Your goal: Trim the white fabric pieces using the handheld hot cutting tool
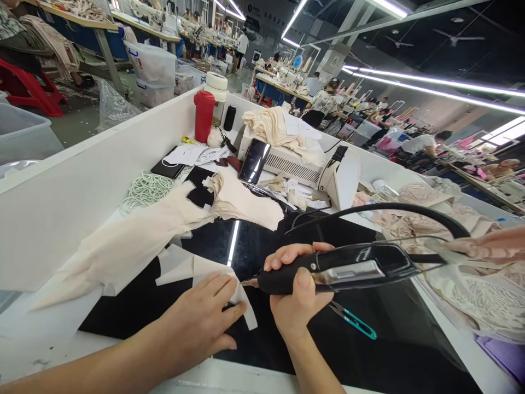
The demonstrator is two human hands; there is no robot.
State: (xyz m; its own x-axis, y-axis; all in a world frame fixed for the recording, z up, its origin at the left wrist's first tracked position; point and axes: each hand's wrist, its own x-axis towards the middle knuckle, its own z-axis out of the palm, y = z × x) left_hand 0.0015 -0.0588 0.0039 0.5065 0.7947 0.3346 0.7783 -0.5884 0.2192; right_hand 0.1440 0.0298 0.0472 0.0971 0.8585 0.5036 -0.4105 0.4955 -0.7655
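Observation:
My right hand [301, 290] is wrapped round a black corded handheld tool [344, 268] with a silver lever on its side. Its narrow metal tip points left, close to the fingers of my left hand [200, 317]. With curled fingers, my left hand holds a cream fabric piece [205, 268] down on the glossy black work surface [262, 350]. Part of that piece is hidden under the fingers. Just right of my right hand lie teal thread snips [356, 323]. Further left is a larger cream fabric piece [135, 241], with a cream fabric stack [246, 200] behind.
A white side wall [82, 180] borders the table. Toward the back stand a red tumbler [204, 116], a phone [254, 161] and a vented white box [291, 164]. Green cord [145, 191] lies left. A black cable [394, 207] arches right, near another person's blurred hand [492, 246].

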